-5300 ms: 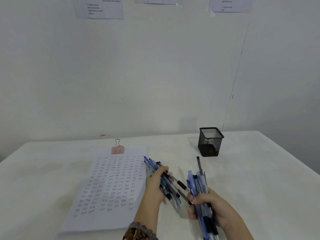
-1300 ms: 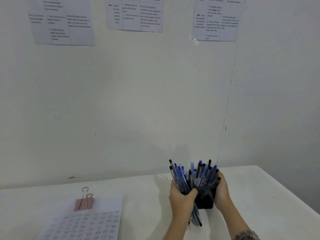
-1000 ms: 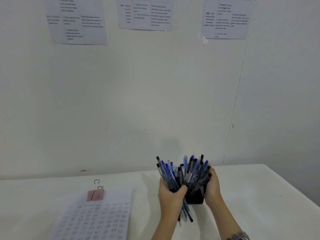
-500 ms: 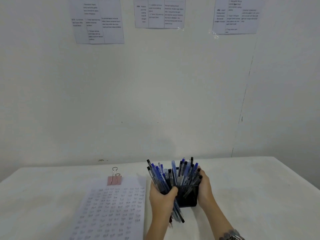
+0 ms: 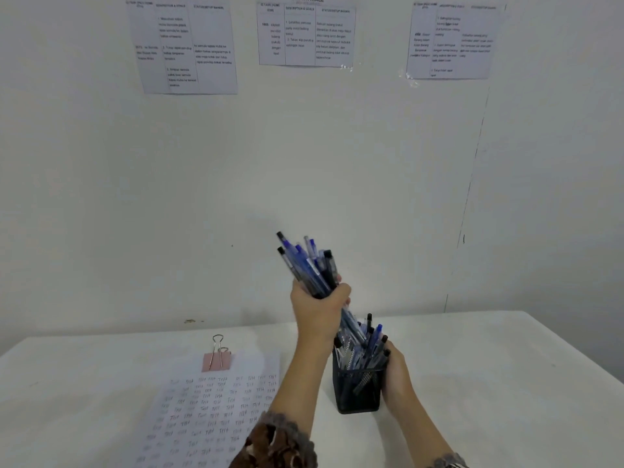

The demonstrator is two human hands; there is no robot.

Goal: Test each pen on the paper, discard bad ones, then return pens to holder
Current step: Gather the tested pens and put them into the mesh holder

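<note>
Left hand (image 5: 319, 307) is fisted around a bundle of pens (image 5: 309, 265), raised and tilted so the lower tips aim into the black mesh holder (image 5: 358, 388) on the table (image 5: 506, 366). Right hand (image 5: 395, 373) wraps the holder's side, likely steadying it against tipping; some pens already stand inside. Marked paper (image 5: 209, 417) lies left, untouched.

The wall sheets (image 5: 305, 35) print is too blurred to read; the paper (image 5: 209, 420) runs off the bottom edge.
</note>
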